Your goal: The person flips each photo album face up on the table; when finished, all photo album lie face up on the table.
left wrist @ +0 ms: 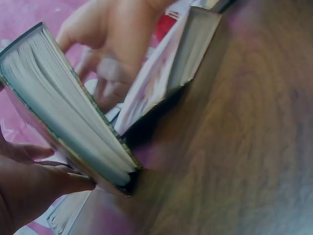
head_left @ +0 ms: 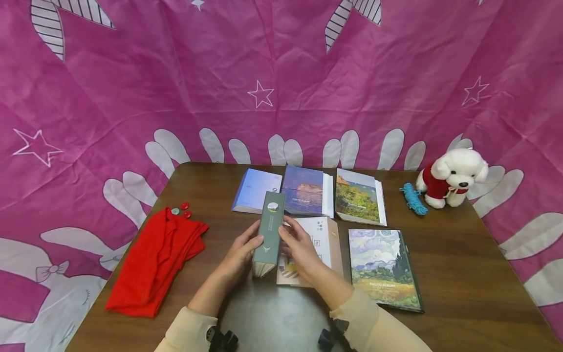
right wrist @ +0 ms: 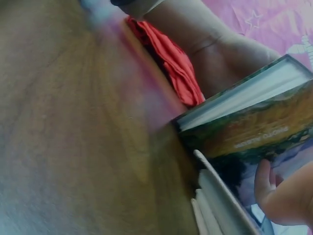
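Over the wooden table [head_left: 457,259], a green-spined photo album [head_left: 269,234] is gripped between the left hand [head_left: 239,252] and right hand [head_left: 303,250]; its painted cover [right wrist: 288,115], hidden from the head view, is shown at the right wrist.

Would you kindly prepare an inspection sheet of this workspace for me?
Surface: brown wood-grain table.
Job's things: green-spined album, spine facing the head camera; five other albums on the table.
Clutter: red cloth and three small discs at left; blue yarn bundle and plush dog at right.
Grip: left hand and right hand hold the green-spined album from opposite sides.
Cables: nothing seen.
Surroundings: pink backdrop with white stars.
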The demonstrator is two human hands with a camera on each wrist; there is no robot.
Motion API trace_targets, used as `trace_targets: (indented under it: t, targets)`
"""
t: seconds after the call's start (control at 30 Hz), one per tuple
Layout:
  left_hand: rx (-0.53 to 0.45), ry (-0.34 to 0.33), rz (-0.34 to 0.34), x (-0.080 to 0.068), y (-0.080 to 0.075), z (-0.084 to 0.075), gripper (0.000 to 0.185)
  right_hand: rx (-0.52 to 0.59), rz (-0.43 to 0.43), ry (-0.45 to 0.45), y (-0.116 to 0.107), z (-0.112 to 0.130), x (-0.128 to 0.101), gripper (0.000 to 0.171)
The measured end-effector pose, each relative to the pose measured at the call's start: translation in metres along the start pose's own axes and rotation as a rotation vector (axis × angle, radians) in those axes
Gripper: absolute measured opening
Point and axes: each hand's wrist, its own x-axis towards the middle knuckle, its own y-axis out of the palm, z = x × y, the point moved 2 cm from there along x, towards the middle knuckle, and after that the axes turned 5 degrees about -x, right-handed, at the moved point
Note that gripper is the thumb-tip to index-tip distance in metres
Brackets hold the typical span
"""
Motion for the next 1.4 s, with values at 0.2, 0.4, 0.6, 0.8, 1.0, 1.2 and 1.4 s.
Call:
trace_targets:
  t: [0.2, 0.4, 0.6, 0.8, 1.0, 1.2, 1.4]
  targets:
    - [-0.028, -0.003, 0.011, 0.000, -0.008, -0.004, 0.066, -0.030, 0.015, -0.016, 0.005, -0.006, 0.006, 0.053]
    - [-0.118, 0.052, 0.056, -0.006, -0.022, -0.002, 0.065, -0.067, 0.064, 0.078, 0.008, -0.012, 0.013, 0.067]
    - [-0.242, 0.120, 0.037, -0.014, -0.044, -0.010, 0.060, -0.160, 0.128, 0.108, 0.009, -0.014, 0.013, 0.075]
    - [-0.033, 0.192, -0.065, -0.016, -0.065, -0.015, 0.055, -0.192, 0.157, 0.096, 0.012, -0.014, 0.011, 0.079]
    - [0.076, 0.067, -0.147, -0.017, -0.075, -0.009, 0.055, -0.246, 0.180, 0.094, 0.013, -0.016, 0.007, 0.081]
    - [0.093, -0.039, -0.135, -0.014, -0.079, -0.005, 0.064, -0.253, 0.185, 0.080, 0.015, -0.015, 0.001, 0.080]
    - [0.262, -0.059, -0.238, -0.012, -0.079, -0.006, 0.066, -0.227, 0.124, 0.029, 0.016, -0.014, -0.001, 0.072]
